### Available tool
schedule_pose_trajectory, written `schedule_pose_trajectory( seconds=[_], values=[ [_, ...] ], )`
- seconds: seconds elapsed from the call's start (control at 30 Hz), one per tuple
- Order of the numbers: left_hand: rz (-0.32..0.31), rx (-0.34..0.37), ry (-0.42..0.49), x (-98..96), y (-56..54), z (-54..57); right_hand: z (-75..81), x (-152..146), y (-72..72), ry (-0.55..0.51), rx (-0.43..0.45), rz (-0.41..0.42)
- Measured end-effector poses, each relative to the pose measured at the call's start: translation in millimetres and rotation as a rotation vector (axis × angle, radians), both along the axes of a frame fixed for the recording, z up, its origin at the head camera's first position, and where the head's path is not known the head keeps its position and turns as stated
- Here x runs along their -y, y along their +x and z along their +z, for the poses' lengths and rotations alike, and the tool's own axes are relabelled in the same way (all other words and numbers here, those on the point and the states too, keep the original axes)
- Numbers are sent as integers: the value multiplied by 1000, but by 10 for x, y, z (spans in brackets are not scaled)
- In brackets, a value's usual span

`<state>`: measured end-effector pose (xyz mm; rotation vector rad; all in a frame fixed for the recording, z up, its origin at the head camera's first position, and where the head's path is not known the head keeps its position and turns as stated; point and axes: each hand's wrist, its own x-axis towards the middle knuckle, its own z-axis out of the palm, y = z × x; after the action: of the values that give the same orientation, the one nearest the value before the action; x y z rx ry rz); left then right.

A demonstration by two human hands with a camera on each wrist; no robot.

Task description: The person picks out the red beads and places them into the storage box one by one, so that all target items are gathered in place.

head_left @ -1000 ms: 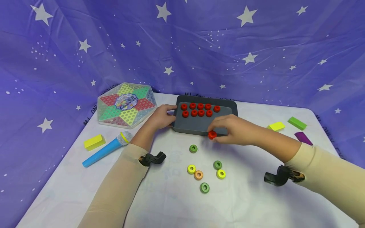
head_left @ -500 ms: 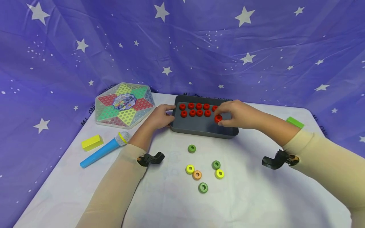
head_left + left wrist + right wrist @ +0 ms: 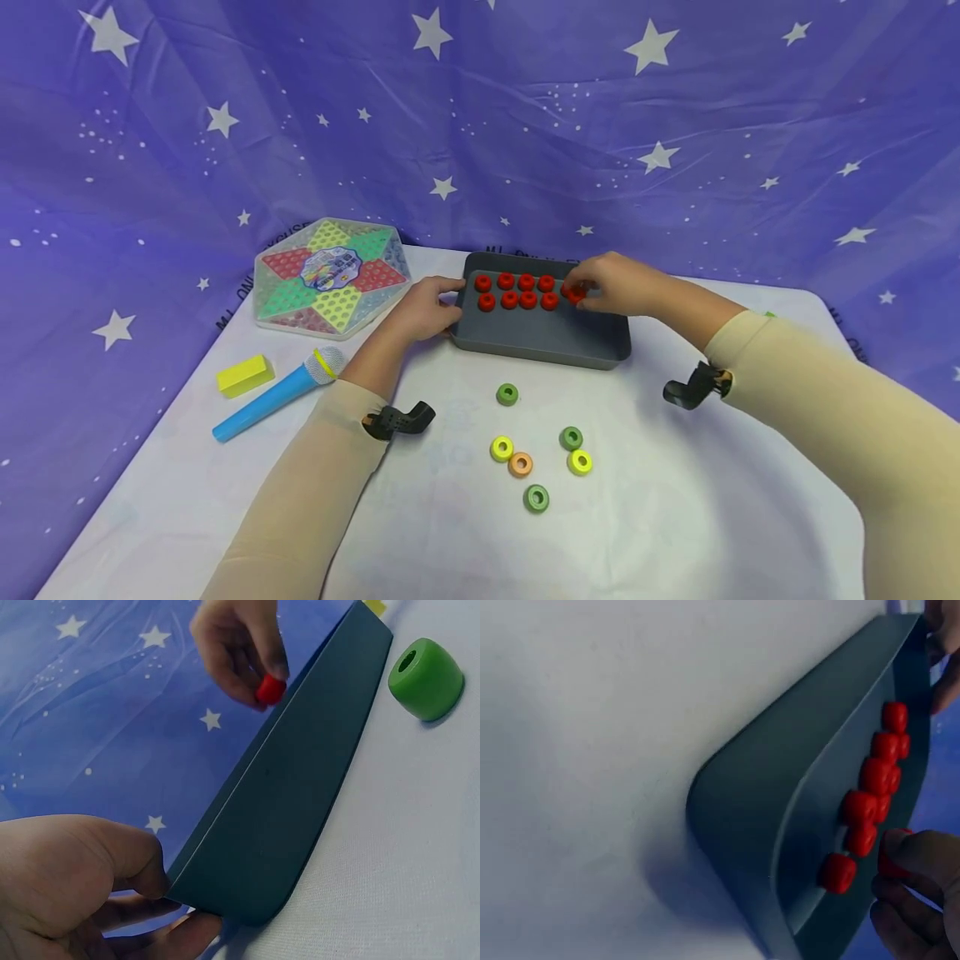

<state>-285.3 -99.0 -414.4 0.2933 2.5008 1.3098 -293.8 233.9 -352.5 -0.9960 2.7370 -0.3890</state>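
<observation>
A dark grey tray [image 3: 540, 346] stands at the back of the table. My left hand [image 3: 426, 310] grips its left end, the thumb at the rim and fingers [image 3: 176, 937] at the underside. Over the tray's right part, my right hand [image 3: 621, 286] pinches a red bead [image 3: 271, 689] between thumb and fingers; in the head view the fingers partly cover it. Several red beads [image 3: 527, 300] sit in two rows inside the tray, left of that hand. Whether the pinched bead touches the tray floor, I cannot tell.
In front of the tray lie green beads [image 3: 507, 394], yellow beads [image 3: 502, 449] and an orange bead [image 3: 521, 465]. To the left are a blue toy microphone [image 3: 277, 397], a yellow block [image 3: 245, 377] and a hexagonal Chinese checkers box [image 3: 332, 272]. A starry purple cloth [image 3: 525, 125] hangs behind.
My right hand has carried the red bead from the tray's front edge back over its interior, up to the back right of the rows. The left hand stays at the tray's left end.
</observation>
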Motion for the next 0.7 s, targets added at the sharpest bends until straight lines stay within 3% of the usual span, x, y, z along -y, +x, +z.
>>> schedule_pose_trajectory(
  seconds=[0.13, 0.33, 0.7],
  values=[
    [-1, -4, -1, 6, -9, -15, -148, 8, -86, 21, 4, -26],
    [5, 1, -6, 1, -17, -6, -316, -5, -75, 10, -47, 5],
    [5, 10, 3, 16, -10, -13, -486, -90, -68, -11, -137, 3]
  ],
)
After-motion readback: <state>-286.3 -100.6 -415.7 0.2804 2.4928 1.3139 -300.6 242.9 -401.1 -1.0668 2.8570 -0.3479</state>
